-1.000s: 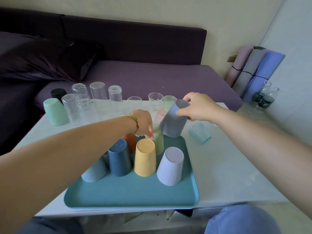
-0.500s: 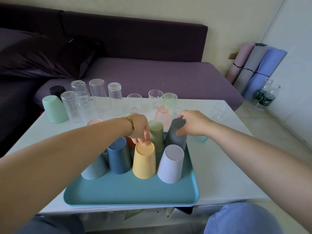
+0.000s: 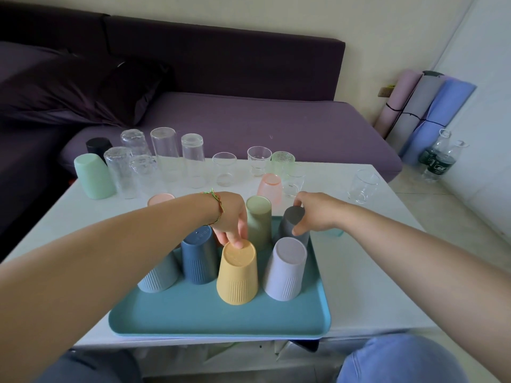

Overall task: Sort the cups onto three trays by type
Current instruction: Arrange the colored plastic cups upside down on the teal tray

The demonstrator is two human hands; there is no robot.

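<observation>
Head view, nearest first: what sits on the tray?

— Ribbed plastic cups, upside down. Yellow cup and lilac cup are in front, blue cup to their left, green cup and grey cup behind.

And the hands?

— Left hand points its fingers down, one tip on the far edge of the yellow cup's base. Whether it pinches anything beneath, I cannot tell. Right hand has thumb and fingers curled round the top of the grey cup, which appears to stand at the tray's far right corner, close behind the lilac cup.

How would these handle?

— Light and stiff, I'd judge, and matte enough not to slip. Take the upturned base from above, because they stand too close together for a side grasp.

Farther back?

— Glasses on the table, some inverted. Heavier, slick and breakable, I'd guess, so wrap the whole wall and set them down softly.
</observation>
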